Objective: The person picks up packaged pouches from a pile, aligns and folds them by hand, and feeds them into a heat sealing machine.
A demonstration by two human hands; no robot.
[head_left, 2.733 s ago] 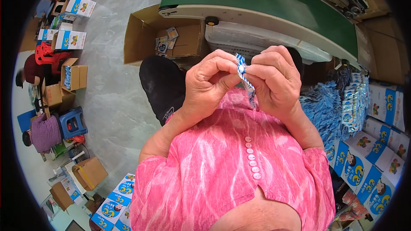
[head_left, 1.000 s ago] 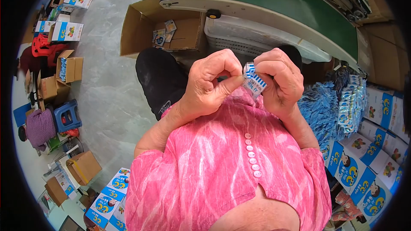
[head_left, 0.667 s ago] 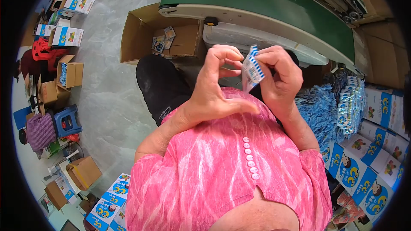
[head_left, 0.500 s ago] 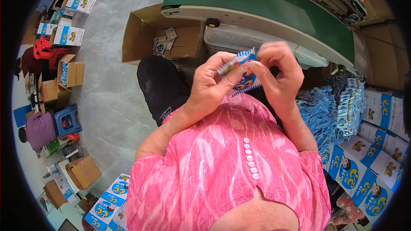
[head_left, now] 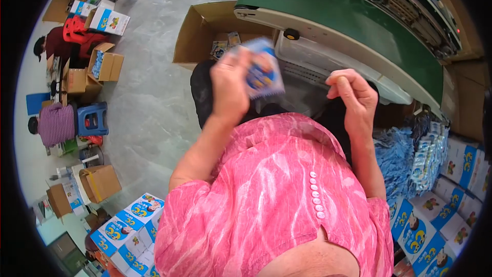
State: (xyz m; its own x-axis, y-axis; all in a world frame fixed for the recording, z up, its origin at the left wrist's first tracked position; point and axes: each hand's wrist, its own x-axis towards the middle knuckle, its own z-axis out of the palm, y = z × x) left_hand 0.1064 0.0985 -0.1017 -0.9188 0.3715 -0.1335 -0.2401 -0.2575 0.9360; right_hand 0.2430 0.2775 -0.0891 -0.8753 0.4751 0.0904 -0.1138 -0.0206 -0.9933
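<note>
A small blue-and-white printed packet point(head_left: 265, 72) is in my left hand point(head_left: 229, 84), gripped along its left side and blurred by motion. Behind it and further off lies an open cardboard box point(head_left: 197, 33) with a few small packets point(head_left: 219, 48) inside. My right hand point(head_left: 353, 95) is apart from the packet, off to the right near a clear plastic bin point(head_left: 318, 56). Its fingers are curled in and pinched together; whether anything is between them cannot be made out.
A green conveyor belt point(head_left: 328, 20) with machinery runs across the front right. Blue packet strips point(head_left: 392, 156) and printed cartons point(head_left: 425, 220) are stacked at my right. More cartons point(head_left: 128, 225) stand at left. Across the floor are a blue stool point(head_left: 92, 118), boxes and seated people.
My hands have separated. The left has swung left with the packet, towards the cardboard box, and the right has let go of the packet and moved right. The whole view has shifted.
</note>
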